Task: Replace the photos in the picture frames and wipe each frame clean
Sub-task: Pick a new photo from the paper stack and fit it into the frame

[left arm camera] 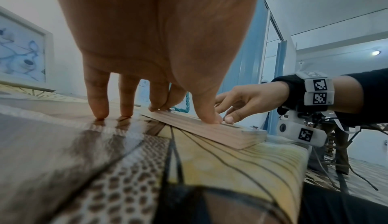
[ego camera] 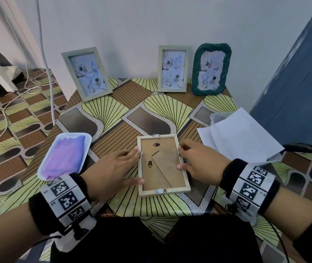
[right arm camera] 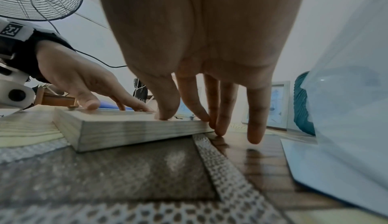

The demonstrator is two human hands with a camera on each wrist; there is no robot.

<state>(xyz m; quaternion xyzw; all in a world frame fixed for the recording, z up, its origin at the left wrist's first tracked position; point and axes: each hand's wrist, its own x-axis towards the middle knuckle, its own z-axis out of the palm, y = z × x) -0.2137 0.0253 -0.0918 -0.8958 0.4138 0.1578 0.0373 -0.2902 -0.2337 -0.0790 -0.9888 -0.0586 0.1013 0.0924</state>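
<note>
A pale wooden picture frame [ego camera: 162,168] lies face down in the middle of the table, its brown backing board and folded stand facing up. My left hand [ego camera: 130,166] rests on its left rim, with the thumb low on the rim and the fingertips near a white tab higher up. In the left wrist view two outer fingers [left arm camera: 98,109] touch the tablecloth beside the frame [left arm camera: 210,131]. My right hand [ego camera: 184,158] rests on the right rim, thumb on the backing. In the right wrist view its thumb and forefinger press the frame [right arm camera: 130,131] from above. Neither hand holds anything.
A white tray [ego camera: 87,137] holding a purple cloth [ego camera: 66,154] sits at the left. White paper sheets [ego camera: 240,137] over a clear container [ego camera: 215,116] lie at the right. Two pale frames [ego camera: 87,73] [ego camera: 173,68] and a green frame [ego camera: 211,69] stand against the back wall.
</note>
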